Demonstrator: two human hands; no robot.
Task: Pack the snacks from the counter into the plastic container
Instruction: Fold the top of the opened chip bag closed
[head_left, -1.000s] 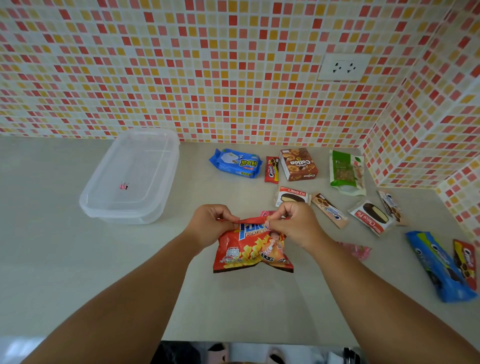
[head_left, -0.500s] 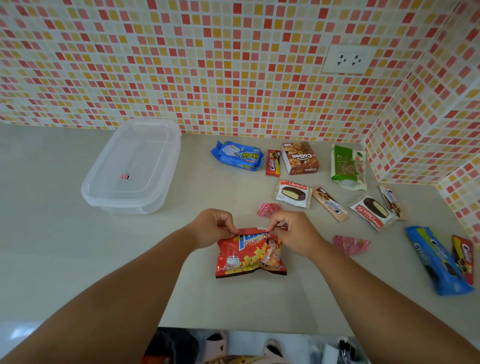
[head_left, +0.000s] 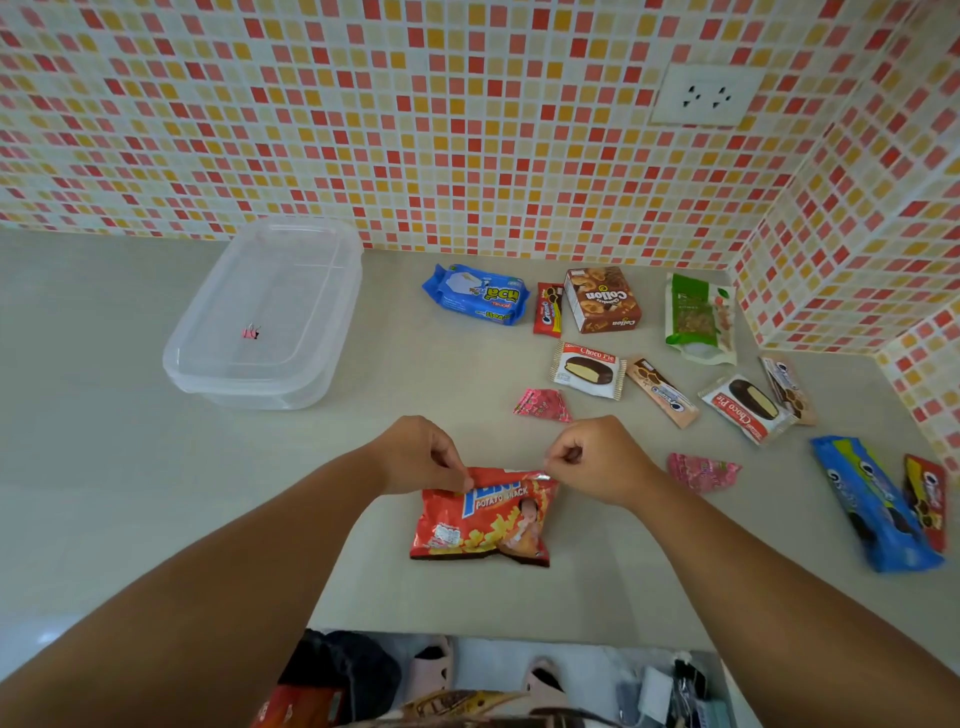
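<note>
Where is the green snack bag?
In the head view, the green snack bag lies at the back right of the counter, near the tiled corner, just right of the brown Collon box.

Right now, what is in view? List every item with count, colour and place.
potato snack bag: 1, red-orange, counter front, top edge pinched
plastic container: 1, clear, left, holds no snacks
binder clip: 1, pink, inside container
blue wafer pack: 1, back
Collon box: 1, brown, back
green pouch: 1, back right
Choco Pie packs: 2, white-red, middle right
pink candy wrappers: 2, near hands
blue Oreo pack: 1, far right
wall socket: 1, white
left hand, right hand: pinching bag
</note>
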